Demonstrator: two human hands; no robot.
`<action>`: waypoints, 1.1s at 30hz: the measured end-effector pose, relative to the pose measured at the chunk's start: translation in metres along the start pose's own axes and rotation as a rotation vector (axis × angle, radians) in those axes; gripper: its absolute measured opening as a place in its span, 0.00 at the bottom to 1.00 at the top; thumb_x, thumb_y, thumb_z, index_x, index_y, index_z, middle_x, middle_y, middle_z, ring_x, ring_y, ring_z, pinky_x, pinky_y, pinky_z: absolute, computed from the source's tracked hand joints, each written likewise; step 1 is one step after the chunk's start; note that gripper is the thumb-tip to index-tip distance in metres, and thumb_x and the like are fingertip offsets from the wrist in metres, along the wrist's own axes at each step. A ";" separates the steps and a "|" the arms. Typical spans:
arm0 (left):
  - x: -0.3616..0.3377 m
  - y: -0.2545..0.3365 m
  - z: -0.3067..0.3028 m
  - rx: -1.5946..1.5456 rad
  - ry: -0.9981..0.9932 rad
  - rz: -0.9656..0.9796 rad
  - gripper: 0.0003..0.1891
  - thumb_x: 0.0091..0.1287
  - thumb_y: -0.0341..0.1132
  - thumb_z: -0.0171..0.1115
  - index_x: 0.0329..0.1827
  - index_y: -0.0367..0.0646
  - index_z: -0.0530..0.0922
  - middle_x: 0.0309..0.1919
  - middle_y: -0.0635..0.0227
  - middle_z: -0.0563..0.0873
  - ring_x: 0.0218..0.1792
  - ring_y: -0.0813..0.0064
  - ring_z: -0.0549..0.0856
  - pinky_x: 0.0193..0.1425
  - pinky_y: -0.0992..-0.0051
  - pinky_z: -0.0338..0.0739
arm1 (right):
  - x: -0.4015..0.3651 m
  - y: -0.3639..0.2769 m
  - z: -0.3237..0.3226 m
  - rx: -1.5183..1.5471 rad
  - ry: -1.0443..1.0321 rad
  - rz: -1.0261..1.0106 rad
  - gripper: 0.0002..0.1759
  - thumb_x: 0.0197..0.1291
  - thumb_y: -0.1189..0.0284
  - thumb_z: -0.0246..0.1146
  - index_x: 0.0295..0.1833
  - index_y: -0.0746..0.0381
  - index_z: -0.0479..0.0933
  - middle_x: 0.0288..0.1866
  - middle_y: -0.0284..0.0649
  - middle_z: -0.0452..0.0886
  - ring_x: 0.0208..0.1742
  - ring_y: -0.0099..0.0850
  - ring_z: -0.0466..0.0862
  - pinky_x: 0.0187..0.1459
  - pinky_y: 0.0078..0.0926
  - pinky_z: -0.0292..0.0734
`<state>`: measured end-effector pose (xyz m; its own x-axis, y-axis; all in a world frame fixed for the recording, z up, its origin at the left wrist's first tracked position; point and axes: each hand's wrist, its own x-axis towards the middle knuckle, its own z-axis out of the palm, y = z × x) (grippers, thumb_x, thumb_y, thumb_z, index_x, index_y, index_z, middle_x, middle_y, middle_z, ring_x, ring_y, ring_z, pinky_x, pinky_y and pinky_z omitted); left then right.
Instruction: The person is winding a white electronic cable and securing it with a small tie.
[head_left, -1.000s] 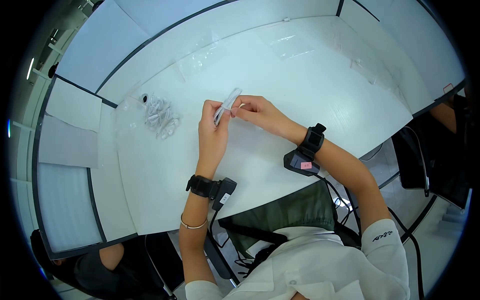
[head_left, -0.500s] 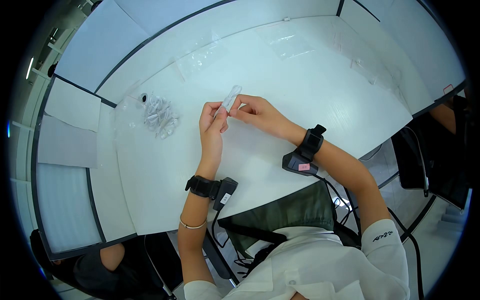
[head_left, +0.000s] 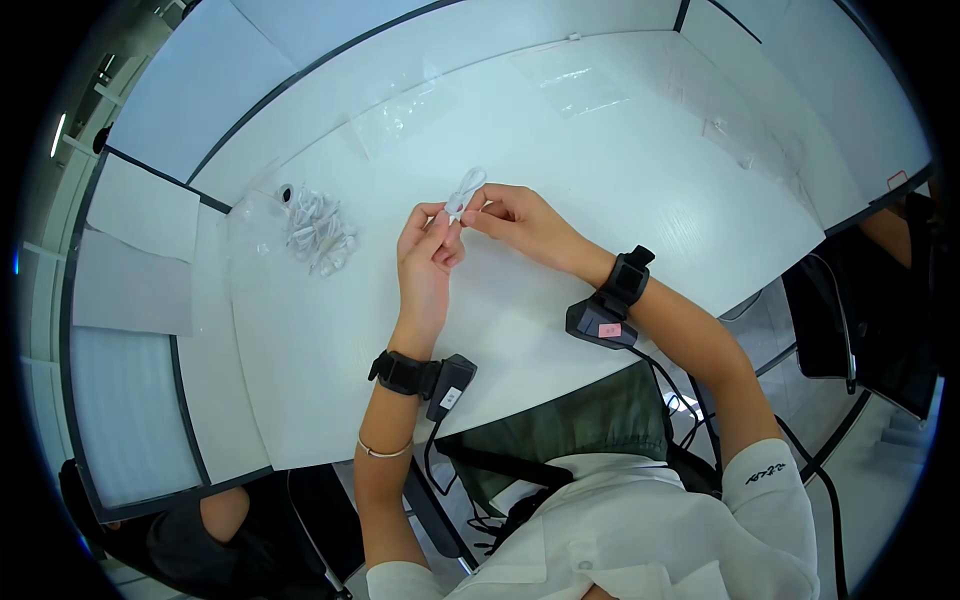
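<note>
A small white coiled cable (head_left: 470, 183) is pinched between the fingertips of both hands above the middle of the white table (head_left: 560, 300). My left hand (head_left: 428, 250) grips its lower end from the left, thumb and fingers closed. My right hand (head_left: 520, 225) is closed at the cable's right side, fingers bent against the thumb. A loop of the cable sticks up beyond the fingertips; its lower part is partly hidden by them. To the left lies a tangled pile of white cables (head_left: 318, 235), apart from both hands.
Clear plastic bags lie along the back, one at the left (head_left: 400, 115), another plastic bag (head_left: 575, 85) in the middle and more clear plastic (head_left: 740, 145) at the right. Low partition walls (head_left: 220, 340) border the table. Other people's arms (head_left: 225, 515) show at the edges.
The fingers have shifted slightly on the cable, and its upper end now shows as a more open, rounded loop. Both hands stay in nearly the same place; the pile is unchanged.
</note>
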<state>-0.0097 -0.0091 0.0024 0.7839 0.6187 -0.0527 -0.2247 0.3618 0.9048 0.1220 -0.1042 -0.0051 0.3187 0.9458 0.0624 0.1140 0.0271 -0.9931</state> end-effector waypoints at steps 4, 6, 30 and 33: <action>0.001 0.000 -0.005 0.011 -0.082 0.000 0.07 0.70 0.33 0.50 0.42 0.39 0.72 0.23 0.76 0.69 0.22 0.85 0.60 0.29 0.82 0.58 | -0.001 -0.001 0.002 0.015 0.046 -0.011 0.11 0.63 0.66 0.59 0.38 0.65 0.75 0.17 0.28 0.69 0.20 0.16 0.59 0.23 0.20 0.54; 0.002 0.000 -0.005 0.119 -0.086 0.028 0.07 0.70 0.33 0.50 0.42 0.38 0.73 0.24 0.74 0.71 0.23 0.84 0.64 0.30 0.82 0.61 | -0.001 0.004 0.003 -0.009 0.091 -0.050 0.12 0.62 0.66 0.59 0.37 0.66 0.75 0.16 0.30 0.68 0.18 0.17 0.60 0.22 0.22 0.55; 0.007 -0.008 -0.007 0.424 -0.113 0.111 0.11 0.70 0.35 0.51 0.49 0.36 0.71 0.35 0.70 0.76 0.27 0.84 0.72 0.34 0.82 0.66 | 0.000 0.005 0.000 -0.169 0.092 -0.094 0.10 0.63 0.69 0.59 0.36 0.66 0.73 0.15 0.30 0.69 0.19 0.16 0.60 0.23 0.20 0.53; 0.005 -0.004 -0.002 0.459 -0.105 0.114 0.11 0.69 0.35 0.53 0.48 0.37 0.70 0.36 0.71 0.75 0.25 0.86 0.66 0.31 0.83 0.61 | -0.003 -0.002 -0.001 -0.204 0.088 -0.054 0.10 0.63 0.69 0.59 0.35 0.66 0.73 0.15 0.29 0.69 0.19 0.15 0.60 0.23 0.19 0.54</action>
<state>-0.0062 -0.0063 -0.0025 0.8285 0.5544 0.0787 -0.0521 -0.0636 0.9966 0.1218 -0.1074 -0.0033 0.3866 0.9127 0.1326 0.3185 0.0028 -0.9479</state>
